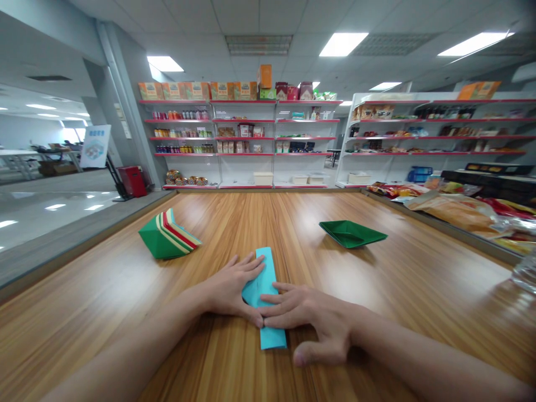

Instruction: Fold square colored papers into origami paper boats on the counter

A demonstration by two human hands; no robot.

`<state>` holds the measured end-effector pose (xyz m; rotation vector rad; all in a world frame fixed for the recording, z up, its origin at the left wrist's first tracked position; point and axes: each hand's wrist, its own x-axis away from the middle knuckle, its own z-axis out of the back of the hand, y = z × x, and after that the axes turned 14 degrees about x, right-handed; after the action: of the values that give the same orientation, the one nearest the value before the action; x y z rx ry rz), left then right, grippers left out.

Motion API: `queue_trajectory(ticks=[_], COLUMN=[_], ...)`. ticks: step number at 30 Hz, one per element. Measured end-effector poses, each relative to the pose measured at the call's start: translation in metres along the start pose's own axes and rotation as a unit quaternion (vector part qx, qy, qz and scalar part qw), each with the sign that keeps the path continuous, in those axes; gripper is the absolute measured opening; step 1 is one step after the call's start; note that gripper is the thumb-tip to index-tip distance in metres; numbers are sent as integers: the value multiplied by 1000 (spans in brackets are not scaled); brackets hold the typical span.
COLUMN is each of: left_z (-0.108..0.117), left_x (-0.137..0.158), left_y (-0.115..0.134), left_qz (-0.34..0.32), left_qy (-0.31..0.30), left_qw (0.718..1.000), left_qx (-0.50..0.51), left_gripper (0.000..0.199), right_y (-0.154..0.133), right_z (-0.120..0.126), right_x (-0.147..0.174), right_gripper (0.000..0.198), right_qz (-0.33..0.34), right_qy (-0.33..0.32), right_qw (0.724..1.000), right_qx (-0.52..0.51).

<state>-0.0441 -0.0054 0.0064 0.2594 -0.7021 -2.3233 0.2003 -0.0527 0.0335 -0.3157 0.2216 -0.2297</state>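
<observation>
A light blue sheet of paper [272, 337], folded into a narrow strip, lies lengthwise on the wooden table in front of me. My left hand [230, 285] rests on its left side, fingers spread and thumb stretched toward the near part. From the right, my right hand [314, 315] lays its extended fingers across the strip, with its thumb apart on the table. The two hands nearly meet at the left thumb tip. Part of the paper is hidden under the fingers.
A stack of folded papers [170, 234], green, cream, red and blue, sits at the left. To the right stands a green folded paper boat [352, 233]. Packaged snacks [456, 212] and a clear plastic item [525, 273] are at the far right. Stocked shelves [245, 137] stand behind the table.
</observation>
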Motion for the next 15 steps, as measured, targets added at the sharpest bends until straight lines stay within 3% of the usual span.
queue_trajectory(ticks=[12, 15], left_z=[9, 10], left_x=[4, 4], left_y=[6, 10], left_qz=[-34, -38], left_qy=[-32, -48], left_qw=[998, 997], left_qx=[50, 52], left_gripper=[102, 98], right_y=[5, 25], right_z=[-3, 1], right_x=[4, 7], right_gripper=[33, 36], right_qz=[32, -32], right_qy=[13, 23], right_qw=[999, 999], right_qx=[-18, 32])
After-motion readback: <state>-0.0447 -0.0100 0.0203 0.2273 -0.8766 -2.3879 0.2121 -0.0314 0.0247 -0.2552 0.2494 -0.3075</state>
